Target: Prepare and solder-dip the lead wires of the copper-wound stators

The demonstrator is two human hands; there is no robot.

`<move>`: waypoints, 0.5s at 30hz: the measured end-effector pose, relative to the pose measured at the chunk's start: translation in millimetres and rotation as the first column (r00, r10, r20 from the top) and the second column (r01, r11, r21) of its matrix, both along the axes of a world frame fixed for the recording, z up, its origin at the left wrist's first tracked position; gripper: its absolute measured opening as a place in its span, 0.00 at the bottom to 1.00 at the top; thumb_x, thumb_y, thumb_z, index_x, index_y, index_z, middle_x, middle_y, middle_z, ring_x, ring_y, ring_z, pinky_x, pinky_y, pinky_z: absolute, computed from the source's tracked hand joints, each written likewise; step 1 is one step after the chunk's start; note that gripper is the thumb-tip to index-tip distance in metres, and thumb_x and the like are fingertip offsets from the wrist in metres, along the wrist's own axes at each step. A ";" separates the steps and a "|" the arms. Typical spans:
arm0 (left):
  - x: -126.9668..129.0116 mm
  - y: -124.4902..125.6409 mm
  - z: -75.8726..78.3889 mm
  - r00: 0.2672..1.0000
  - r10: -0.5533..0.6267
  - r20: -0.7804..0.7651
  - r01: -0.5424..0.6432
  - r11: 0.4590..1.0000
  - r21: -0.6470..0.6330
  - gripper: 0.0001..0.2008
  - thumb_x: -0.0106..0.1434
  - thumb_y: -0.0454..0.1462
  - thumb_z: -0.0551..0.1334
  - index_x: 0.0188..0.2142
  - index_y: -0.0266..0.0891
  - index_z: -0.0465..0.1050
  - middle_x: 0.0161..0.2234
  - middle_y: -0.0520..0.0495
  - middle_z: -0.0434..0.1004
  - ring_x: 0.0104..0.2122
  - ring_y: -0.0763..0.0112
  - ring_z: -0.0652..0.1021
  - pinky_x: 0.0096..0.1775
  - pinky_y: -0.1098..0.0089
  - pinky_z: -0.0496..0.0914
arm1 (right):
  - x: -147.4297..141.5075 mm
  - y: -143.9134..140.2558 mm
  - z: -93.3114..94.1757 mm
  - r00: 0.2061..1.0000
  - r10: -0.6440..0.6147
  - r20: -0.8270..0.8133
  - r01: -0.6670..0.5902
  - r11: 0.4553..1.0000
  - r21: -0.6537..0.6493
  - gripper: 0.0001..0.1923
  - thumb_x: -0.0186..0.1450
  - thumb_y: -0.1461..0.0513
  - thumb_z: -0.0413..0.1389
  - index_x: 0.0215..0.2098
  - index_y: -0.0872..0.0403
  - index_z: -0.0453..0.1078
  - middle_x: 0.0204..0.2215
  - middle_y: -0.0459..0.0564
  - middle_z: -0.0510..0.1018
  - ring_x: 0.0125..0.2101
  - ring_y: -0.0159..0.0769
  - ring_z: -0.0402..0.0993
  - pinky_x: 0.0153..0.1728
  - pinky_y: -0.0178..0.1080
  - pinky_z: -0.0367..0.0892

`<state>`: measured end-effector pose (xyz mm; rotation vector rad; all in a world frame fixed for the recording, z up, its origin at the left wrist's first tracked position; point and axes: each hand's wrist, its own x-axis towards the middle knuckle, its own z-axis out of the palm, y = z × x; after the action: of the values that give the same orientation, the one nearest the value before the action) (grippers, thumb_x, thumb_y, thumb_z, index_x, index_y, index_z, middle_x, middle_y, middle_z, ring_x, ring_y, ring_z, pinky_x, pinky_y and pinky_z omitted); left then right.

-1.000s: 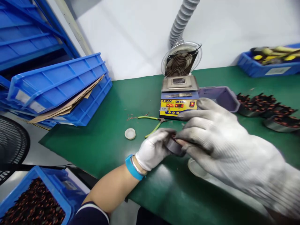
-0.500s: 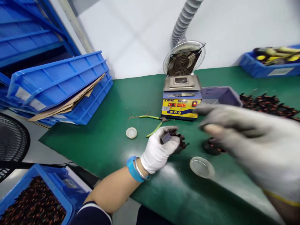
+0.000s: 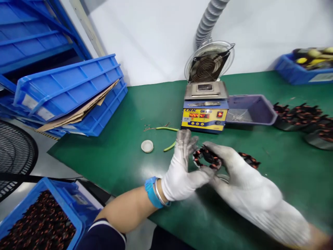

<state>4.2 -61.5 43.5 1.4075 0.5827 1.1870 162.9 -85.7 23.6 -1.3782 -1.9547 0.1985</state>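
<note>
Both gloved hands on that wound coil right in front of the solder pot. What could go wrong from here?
1. The solder pot displays show it powered, close behind the hands; a reach backward could bring a glove near its top plate.
2. The coil is held between left hand and right hand above the table; a slip might drop it and damage the windings.
3. Another coil lies just beside the right hand and could get knocked.
</note>
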 end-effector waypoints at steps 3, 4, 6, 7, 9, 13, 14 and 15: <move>-11.2 10.3 9.8 0.971 0.110 -0.214 -0.045 0.956 0.291 0.34 0.63 0.45 0.65 0.66 0.44 0.59 0.70 0.39 0.52 0.70 0.49 0.55 0.68 0.51 0.50 | 12.5 -0.7 -1.3 0.992 0.055 0.109 -0.071 0.986 0.148 0.30 0.59 0.67 0.52 0.60 0.47 0.57 0.51 0.54 0.73 0.50 0.42 0.77 0.47 0.43 0.79; -14.2 14.5 12.8 0.938 0.118 -0.327 0.011 0.930 0.368 0.27 0.63 0.44 0.64 0.60 0.42 0.68 0.67 0.38 0.60 0.68 0.48 0.58 0.68 0.51 0.52 | 16.1 -1.6 -1.9 0.988 0.065 0.140 -0.088 0.982 0.166 0.30 0.58 0.68 0.52 0.59 0.47 0.58 0.50 0.54 0.73 0.49 0.42 0.77 0.45 0.42 0.79; -17.9 22.1 17.0 0.831 0.138 -0.538 0.146 0.880 0.451 0.15 0.64 0.44 0.60 0.46 0.39 0.77 0.54 0.36 0.75 0.60 0.50 0.70 0.63 0.50 0.61 | 22.0 -4.2 -1.9 0.984 0.066 0.163 -0.097 0.977 0.190 0.29 0.57 0.68 0.52 0.56 0.48 0.60 0.48 0.53 0.74 0.46 0.40 0.78 0.43 0.41 0.79; -18.9 24.6 18.4 0.771 0.158 -0.617 0.185 0.872 0.454 0.13 0.65 0.44 0.59 0.40 0.39 0.77 0.45 0.37 0.78 0.52 0.53 0.76 0.58 0.52 0.67 | 24.7 -5.8 -1.0 0.984 0.051 0.171 -0.084 0.978 0.191 0.27 0.57 0.68 0.52 0.55 0.48 0.61 0.47 0.53 0.74 0.45 0.39 0.78 0.42 0.40 0.79; -20.5 25.7 22.1 0.694 0.132 -0.708 0.205 0.906 0.370 0.12 0.65 0.42 0.57 0.30 0.39 0.73 0.31 0.43 0.77 0.37 0.63 0.77 0.46 0.60 0.72 | 30.2 -9.4 2.8 0.982 -0.007 0.191 -0.028 0.983 0.182 0.23 0.57 0.67 0.53 0.51 0.48 0.64 0.45 0.51 0.74 0.41 0.37 0.79 0.40 0.37 0.79; -25.1 20.1 35.6 0.744 -0.309 -0.592 0.312 0.945 -0.100 0.15 0.61 0.43 0.61 0.22 0.38 0.65 0.21 0.52 0.66 0.23 0.75 0.67 0.29 0.72 0.65 | 42.9 -17.6 10.5 0.975 -0.127 0.185 0.096 0.982 0.165 0.18 0.60 0.62 0.53 0.50 0.47 0.63 0.44 0.51 0.74 0.39 0.36 0.79 0.35 0.37 0.79; -25.2 19.2 37.9 0.780 -0.328 -0.532 0.285 0.944 -0.165 0.16 0.61 0.44 0.61 0.21 0.38 0.64 0.20 0.53 0.64 0.22 0.76 0.65 0.28 0.72 0.62 | 46.1 -20.0 10.8 0.976 -0.138 0.170 0.114 0.982 0.148 0.18 0.61 0.60 0.53 0.50 0.47 0.62 0.44 0.51 0.74 0.41 0.37 0.79 0.37 0.38 0.79; -24.3 18.7 38.5 0.817 -0.288 -0.500 0.219 0.957 -0.193 0.17 0.60 0.45 0.61 0.21 0.38 0.63 0.20 0.53 0.63 0.22 0.76 0.64 0.27 0.72 0.61 | 49.2 -22.5 10.4 0.976 -0.148 0.160 0.130 0.985 0.114 0.18 0.61 0.59 0.53 0.50 0.45 0.62 0.45 0.50 0.74 0.43 0.38 0.79 0.39 0.39 0.79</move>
<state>-20.1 -42.8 82.0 1.6474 0.8018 0.5292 212.1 -108.1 34.0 -1.4979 -1.9642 -0.0857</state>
